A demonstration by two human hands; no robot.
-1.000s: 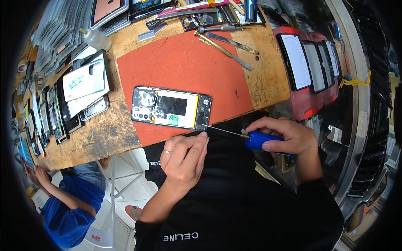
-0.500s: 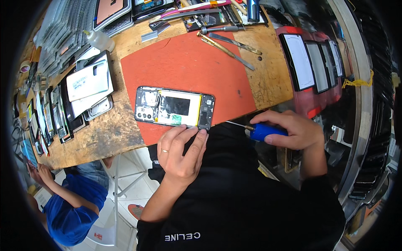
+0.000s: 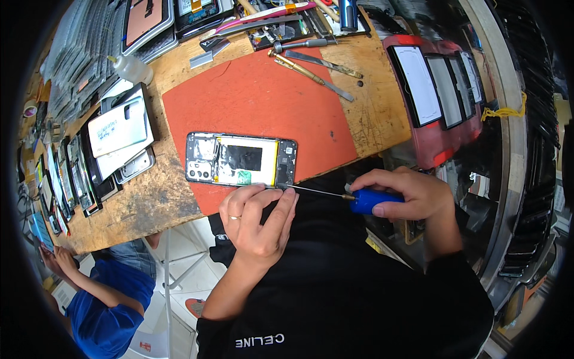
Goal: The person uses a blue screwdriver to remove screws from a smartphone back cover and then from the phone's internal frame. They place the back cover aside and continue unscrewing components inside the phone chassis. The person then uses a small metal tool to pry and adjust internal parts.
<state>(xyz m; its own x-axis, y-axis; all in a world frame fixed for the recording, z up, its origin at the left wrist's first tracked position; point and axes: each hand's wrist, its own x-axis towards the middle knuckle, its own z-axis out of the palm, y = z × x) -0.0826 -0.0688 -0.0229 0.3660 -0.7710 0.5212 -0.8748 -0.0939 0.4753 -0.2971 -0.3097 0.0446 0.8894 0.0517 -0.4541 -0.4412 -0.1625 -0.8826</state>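
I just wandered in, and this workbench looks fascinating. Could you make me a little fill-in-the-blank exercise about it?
1. The right hand grips a long-shafted tool whose handle is ____ in colour.
2. The left hand, at the near edge of the opened phone, wears a ____ on one finger.
3. As the person sees it, the camera lenses are at the phone's ____ end.
4. The cord at the far right is ____ in colour.

Missing words: blue; ring; left; yellow.

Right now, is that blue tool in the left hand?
No, the fingers of the right hand grip the blue tool, while the left hand is at the near edge of the phone.
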